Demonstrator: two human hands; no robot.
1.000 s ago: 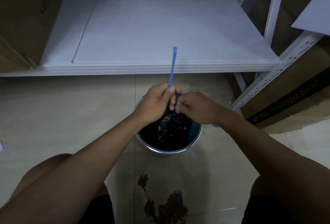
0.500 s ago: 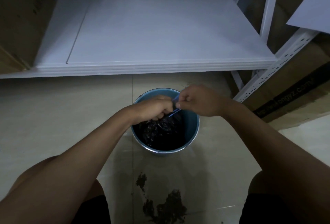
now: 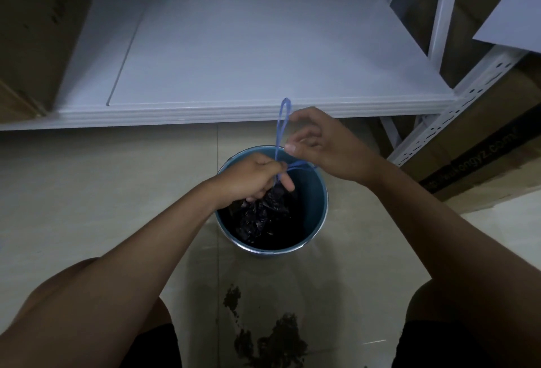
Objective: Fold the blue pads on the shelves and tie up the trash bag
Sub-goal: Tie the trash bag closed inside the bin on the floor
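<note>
A black trash bag (image 3: pixel 260 218) sits inside a blue bucket (image 3: pixel 320 209) on the floor in front of me. My left hand (image 3: pixel 254 177) is closed around the bag's gathered neck, just above the bucket's rim. From that fist a blue drawstring loop (image 3: pixel 282 121) stands upright, reaching as high as the shelf edge. My right hand (image 3: pixel 322 145) hovers beside the loop with thumb and fingers apart. A second blue strand runs sideways from the left fist under the right palm. No blue pads are in view.
A white shelf board (image 3: pixel 248 54) lies just behind the bucket, with a perforated metal upright (image 3: pixel 456 109) at its right. Cardboard boxes stand at the left (image 3: pixel 35 30) and the right (image 3: pixel 483 148). A dark stain (image 3: pixel 272 338) marks the floor between my knees.
My right hand has let go, opened, and lifted up and to the right. The drawstring now stands as an upright loop. My left hand keeps its grip on the bag's neck.
</note>
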